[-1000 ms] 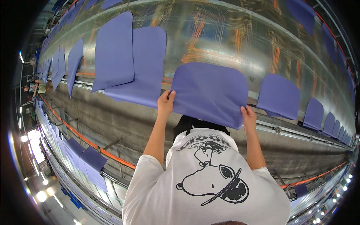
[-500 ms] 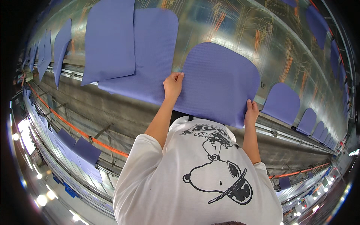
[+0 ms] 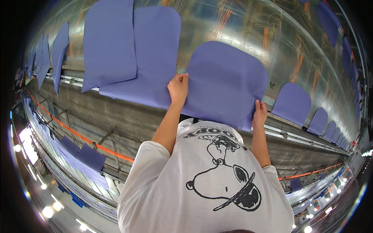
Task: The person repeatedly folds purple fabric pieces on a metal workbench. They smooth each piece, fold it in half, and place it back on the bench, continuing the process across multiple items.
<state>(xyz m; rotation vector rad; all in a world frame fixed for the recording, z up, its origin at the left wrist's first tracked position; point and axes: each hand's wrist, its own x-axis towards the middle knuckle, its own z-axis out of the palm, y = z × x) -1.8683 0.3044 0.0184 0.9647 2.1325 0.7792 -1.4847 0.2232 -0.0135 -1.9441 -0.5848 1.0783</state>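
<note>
A purple textured sheet with rounded far corners (image 3: 227, 79) lies on the metal table (image 3: 217, 27) in front of me, its near edge reaching over the table edge close to my shirt. My left hand (image 3: 178, 88) pinches its left edge between thumb and fingers. At the sheet's right edge, near the lower corner, my right hand (image 3: 260, 113) grips it the same way. Just left of my left hand lies another purple sheet (image 3: 157, 50), partly covered by a further overlapping sheet (image 3: 108, 44).
Smaller-looking purple sheets (image 3: 291, 101) line the table edge to the right. Several more stand or hang on the left (image 3: 60, 54). Orange and yellow lines mark the tabletop. Behind me run an orange rail (image 3: 83, 138) and another table with purple sheets (image 3: 91, 157).
The view has shifted slightly, so the sheets and table appear displaced a little. Both hands keep their grip on the same sheet, which looks almost unmoved.
</note>
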